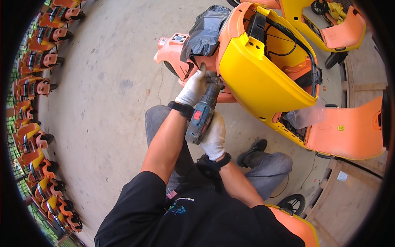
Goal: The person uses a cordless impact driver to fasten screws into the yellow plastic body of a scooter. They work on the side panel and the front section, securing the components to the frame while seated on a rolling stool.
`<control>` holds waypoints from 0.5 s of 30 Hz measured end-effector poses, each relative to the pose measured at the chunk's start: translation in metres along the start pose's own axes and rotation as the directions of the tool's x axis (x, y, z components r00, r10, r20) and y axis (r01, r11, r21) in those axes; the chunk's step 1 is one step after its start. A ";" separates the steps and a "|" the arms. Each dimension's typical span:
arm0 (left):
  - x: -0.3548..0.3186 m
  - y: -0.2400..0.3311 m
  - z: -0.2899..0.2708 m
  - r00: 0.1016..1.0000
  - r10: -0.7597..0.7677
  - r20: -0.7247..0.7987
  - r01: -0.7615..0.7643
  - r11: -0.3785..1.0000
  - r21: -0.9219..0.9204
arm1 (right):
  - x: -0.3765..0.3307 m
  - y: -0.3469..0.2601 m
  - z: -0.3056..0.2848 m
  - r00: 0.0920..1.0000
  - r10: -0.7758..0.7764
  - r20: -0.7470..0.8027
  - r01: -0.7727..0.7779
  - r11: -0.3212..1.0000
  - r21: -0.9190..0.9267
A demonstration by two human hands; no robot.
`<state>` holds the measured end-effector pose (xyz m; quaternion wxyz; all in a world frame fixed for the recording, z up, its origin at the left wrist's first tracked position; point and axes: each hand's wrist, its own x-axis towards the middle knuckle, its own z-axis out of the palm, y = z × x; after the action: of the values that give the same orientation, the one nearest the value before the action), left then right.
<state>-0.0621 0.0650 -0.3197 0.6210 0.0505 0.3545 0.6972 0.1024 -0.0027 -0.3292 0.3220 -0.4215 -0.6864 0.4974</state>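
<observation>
My right hand (214,136), in a white glove, is wrapped round a blue-grey cordless drill (202,115) with a red switch. Its chuck end points up and away from me, against the orange lower part of a yellow and orange scooter body (263,76). At the drill's front end is my left hand (193,87), also gloved. Its fingers are bent in by the bit, partly hidden behind the chuck, and what they hold does not show. Black plastic wrap (207,31) covers the part just beyond. The body's upper side is uncovered, with black cables (284,51) inside.
An orange seat section (343,131) and clear plastic (306,115) are at the right. Wooden crates (345,201) stand at lower right. Another scooter (343,31) is at the upper right. Several scooters (31,88) line the left side across the concrete floor (103,103).
</observation>
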 end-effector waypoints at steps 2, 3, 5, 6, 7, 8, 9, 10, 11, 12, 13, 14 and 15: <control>0.000 0.000 -0.002 1.000 0.005 0.000 -0.005 1.000 0.025 | 0.002 -0.004 0.000 0.999 -0.054 -0.005 0.053 0.994 -0.095; 0.000 0.000 -0.003 1.000 0.009 -0.002 -0.009 0.999 0.042 | 0.003 -0.009 -0.002 0.996 -0.087 -0.002 0.085 0.981 -0.176; -0.001 0.002 -0.004 1.000 -0.001 -0.009 0.001 0.998 0.056 | 0.004 -0.015 -0.003 0.993 -0.119 -0.006 0.115 0.969 -0.218; -0.004 0.004 -0.001 1.000 -0.015 -0.010 0.016 0.999 0.051 | 0.005 -0.018 -0.004 0.991 -0.135 -0.009 0.129 0.962 -0.242; -0.006 0.006 0.001 0.999 -0.030 -0.012 0.031 0.998 0.046 | 0.005 -0.021 -0.005 0.990 -0.138 -0.011 0.131 0.959 -0.251; -0.007 0.007 0.004 0.999 -0.041 -0.023 0.042 0.999 0.033 | 0.006 -0.024 -0.006 0.990 -0.141 -0.013 0.133 0.956 -0.261; -0.008 0.009 0.007 0.998 -0.052 -0.034 0.052 0.998 0.021 | 0.007 -0.026 -0.006 0.989 -0.145 -0.015 0.136 0.954 -0.269; -0.009 0.010 0.008 0.997 -0.062 -0.045 0.062 0.998 0.008 | 0.007 -0.026 -0.006 0.989 -0.147 -0.015 0.139 0.955 -0.261; -0.010 0.010 0.007 0.997 -0.074 -0.037 0.074 0.997 -0.006 | 0.007 -0.025 -0.005 0.989 -0.150 -0.015 0.141 0.957 -0.253; -0.010 0.011 0.007 0.996 -0.086 -0.029 0.086 0.996 -0.019 | 0.007 -0.024 -0.005 0.988 -0.152 -0.016 0.144 0.959 -0.245; -0.010 0.012 0.006 0.995 -0.098 -0.020 0.098 0.995 -0.032 | 0.007 -0.023 -0.004 0.988 -0.155 -0.018 0.146 0.958 -0.245; -0.011 0.013 0.006 0.995 -0.098 -0.022 0.098 0.995 -0.018 | 0.006 -0.021 -0.003 0.987 -0.158 -0.021 0.148 0.958 -0.245; -0.013 0.014 0.007 0.995 -0.098 -0.024 0.098 0.995 -0.006 | 0.006 -0.019 -0.003 0.987 -0.161 -0.022 0.151 0.957 -0.246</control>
<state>-0.0669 0.0567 -0.3019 0.6503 0.0233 0.3624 0.6672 0.0971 0.0008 -0.3099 0.3204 -0.4127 -0.7665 0.3735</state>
